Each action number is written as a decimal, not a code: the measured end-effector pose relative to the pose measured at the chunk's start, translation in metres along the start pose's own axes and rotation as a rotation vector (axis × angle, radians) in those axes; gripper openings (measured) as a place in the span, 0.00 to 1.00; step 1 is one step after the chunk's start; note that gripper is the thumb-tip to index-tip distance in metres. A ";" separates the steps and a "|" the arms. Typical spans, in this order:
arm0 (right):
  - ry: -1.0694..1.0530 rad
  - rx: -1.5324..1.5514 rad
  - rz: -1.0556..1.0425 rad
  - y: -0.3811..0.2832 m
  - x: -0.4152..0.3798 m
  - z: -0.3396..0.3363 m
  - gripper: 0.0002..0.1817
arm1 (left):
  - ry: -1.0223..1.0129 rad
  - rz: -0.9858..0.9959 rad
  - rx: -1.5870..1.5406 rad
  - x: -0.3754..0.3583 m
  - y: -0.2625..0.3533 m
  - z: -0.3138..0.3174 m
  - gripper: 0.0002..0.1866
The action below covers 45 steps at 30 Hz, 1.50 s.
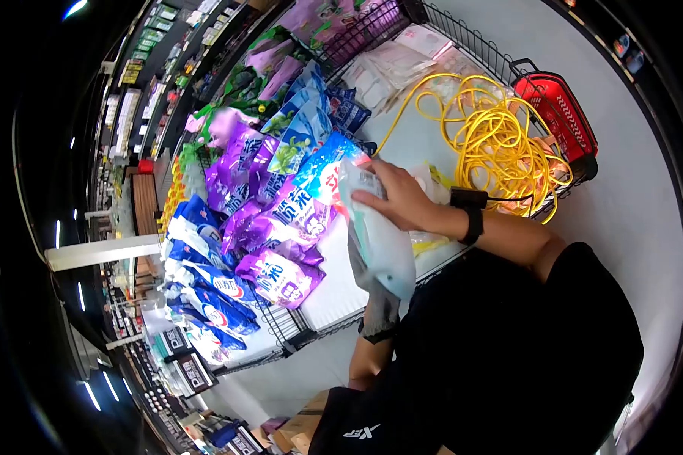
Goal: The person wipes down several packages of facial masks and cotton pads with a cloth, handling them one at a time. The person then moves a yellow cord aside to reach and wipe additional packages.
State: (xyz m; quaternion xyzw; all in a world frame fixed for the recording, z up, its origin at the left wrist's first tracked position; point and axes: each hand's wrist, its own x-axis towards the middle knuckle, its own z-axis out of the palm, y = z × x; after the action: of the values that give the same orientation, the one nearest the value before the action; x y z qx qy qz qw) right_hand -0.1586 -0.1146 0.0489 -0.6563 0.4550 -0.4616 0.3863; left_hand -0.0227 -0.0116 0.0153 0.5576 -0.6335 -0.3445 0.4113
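Observation:
My right hand (402, 199), a black band at its wrist, grips the upper end of a whitish detergent bag (383, 246), fingers over its top edge. My left hand (383, 309) appears grey, perhaps gloved, and supports the bag's lower end from below; its fingers are mostly hidden. Just past the bag's top lies a blue and red detergent bag (330, 168). Purple detergent bags (281, 277) lie to the left in a wire-sided display bin (311, 334). Blue and white bags (216, 307) stand in a row beyond them.
A tangled yellow cable (501, 144) lies in the bin's right part, over flat packets. A black connector (469, 199) sits near my right wrist. Outside the bin's wire edge is a red shopping basket (558, 114). Stocked shelves (152, 83) line the left; cardboard boxes (300, 428) stand below.

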 end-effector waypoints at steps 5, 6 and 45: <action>-0.205 -0.363 0.486 0.106 0.038 0.008 0.33 | 0.033 0.010 0.180 -0.026 0.007 -0.017 0.23; -0.281 -0.411 0.620 0.128 0.042 0.007 0.34 | 0.040 0.014 0.212 -0.031 0.008 -0.021 0.23; 0.024 0.191 -0.470 -0.067 -0.075 0.004 0.17 | -0.212 0.146 0.633 0.057 0.047 -0.080 0.23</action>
State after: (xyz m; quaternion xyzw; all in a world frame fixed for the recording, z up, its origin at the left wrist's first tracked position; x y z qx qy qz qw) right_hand -0.1505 -0.0237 0.0908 -0.6991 0.2487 -0.5874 0.3230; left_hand 0.0278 -0.0592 0.0987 0.5718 -0.7864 -0.1566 0.1733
